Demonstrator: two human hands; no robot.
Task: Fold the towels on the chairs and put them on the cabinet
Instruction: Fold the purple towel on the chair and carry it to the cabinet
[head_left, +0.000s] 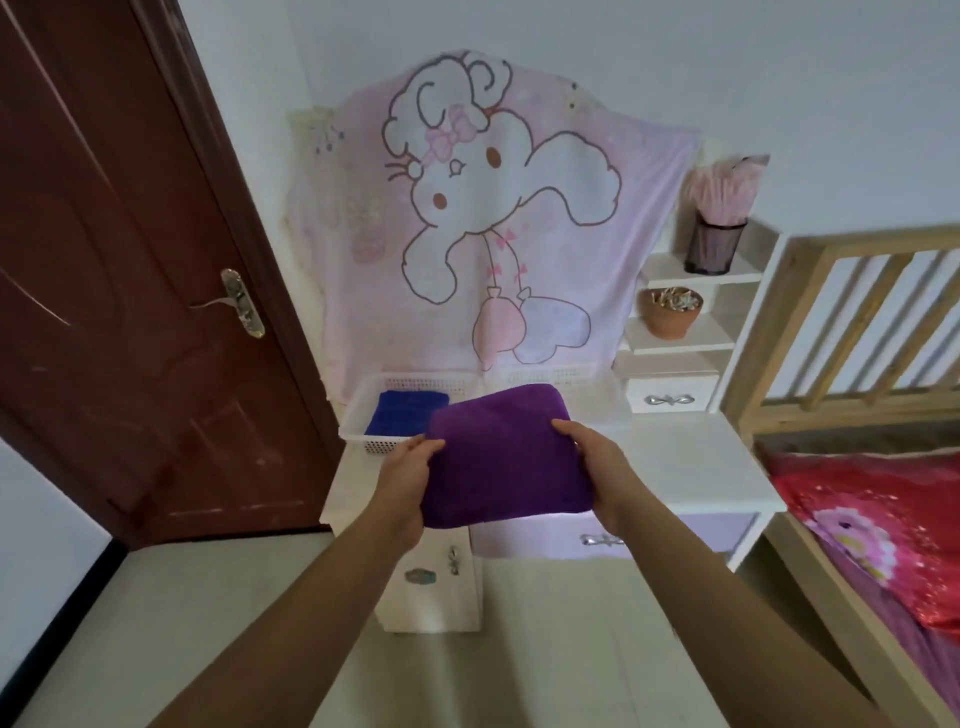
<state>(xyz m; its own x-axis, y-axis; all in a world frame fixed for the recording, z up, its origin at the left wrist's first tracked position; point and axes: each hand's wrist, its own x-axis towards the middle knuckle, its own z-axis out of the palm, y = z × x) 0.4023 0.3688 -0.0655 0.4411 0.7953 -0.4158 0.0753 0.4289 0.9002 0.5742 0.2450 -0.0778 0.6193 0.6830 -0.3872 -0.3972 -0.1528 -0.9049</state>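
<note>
Fingers (430, 447) of left hand (408, 486) and right hand (608, 475) grip purple towel (504, 460) near basket (354, 418) holding blue towel (405, 412).

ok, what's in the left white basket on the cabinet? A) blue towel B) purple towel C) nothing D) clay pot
A: a blue towel lies in the left basket; the left hand and right hand grip the purple towel nearer the camera.
</note>
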